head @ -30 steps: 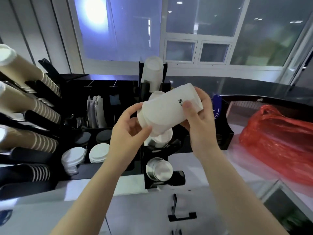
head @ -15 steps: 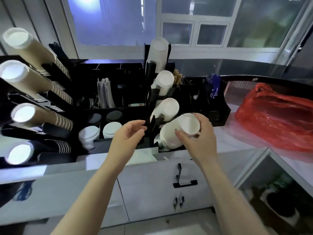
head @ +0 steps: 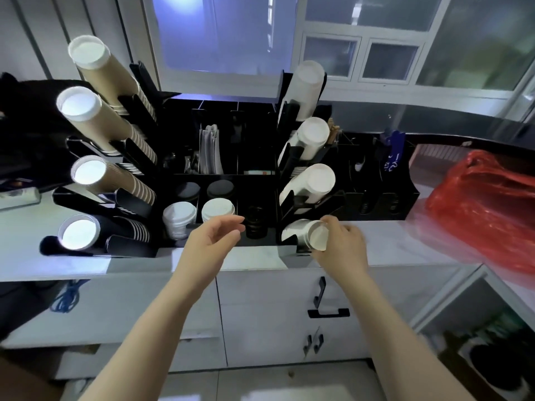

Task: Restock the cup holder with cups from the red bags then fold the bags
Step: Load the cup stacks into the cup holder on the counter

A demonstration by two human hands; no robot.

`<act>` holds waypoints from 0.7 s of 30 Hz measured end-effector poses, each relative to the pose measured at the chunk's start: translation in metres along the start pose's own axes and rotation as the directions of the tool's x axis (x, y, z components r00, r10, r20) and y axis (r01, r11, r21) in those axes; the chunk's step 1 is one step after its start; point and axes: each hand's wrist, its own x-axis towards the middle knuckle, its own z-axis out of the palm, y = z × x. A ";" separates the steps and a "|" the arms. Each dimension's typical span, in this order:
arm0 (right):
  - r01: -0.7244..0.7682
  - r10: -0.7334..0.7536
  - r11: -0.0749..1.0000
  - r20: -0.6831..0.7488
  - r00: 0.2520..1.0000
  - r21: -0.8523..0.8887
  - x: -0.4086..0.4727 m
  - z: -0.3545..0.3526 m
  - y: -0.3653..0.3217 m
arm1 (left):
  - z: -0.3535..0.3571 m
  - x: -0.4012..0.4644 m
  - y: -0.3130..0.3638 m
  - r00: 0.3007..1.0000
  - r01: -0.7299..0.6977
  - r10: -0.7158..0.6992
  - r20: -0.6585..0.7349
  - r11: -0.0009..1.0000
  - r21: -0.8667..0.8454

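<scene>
Fingers (head: 333, 227) hide cup stack (head: 301, 234) rim — base unseen

No legible text anywhere

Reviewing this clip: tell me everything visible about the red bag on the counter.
The red bag is thin, translucent, glossy plastic, crumpled and slumped on its side on the white counter at the far right, beside the black cup holder. Its top is bunched into a loose knot or handle. It looks partly full, but its contents cannot be made out. Neither hand touches it.
</scene>
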 end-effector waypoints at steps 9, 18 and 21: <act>-0.003 0.001 0.966 0.008 1.000 0.260 0.004 -0.019 0.003 | 0.012 0.021 -0.005 0.998 -0.010 0.009 0.058 1.000 0.013; 0.176 0.055 0.775 -0.342 0.938 0.607 0.061 -0.067 0.000 | 0.043 0.083 0.010 0.987 -0.121 0.116 0.112 0.992 0.032; 0.226 0.046 0.717 -0.368 0.929 0.659 0.102 -0.075 0.000 | 0.049 0.116 0.021 0.982 -0.176 0.175 0.071 0.984 0.011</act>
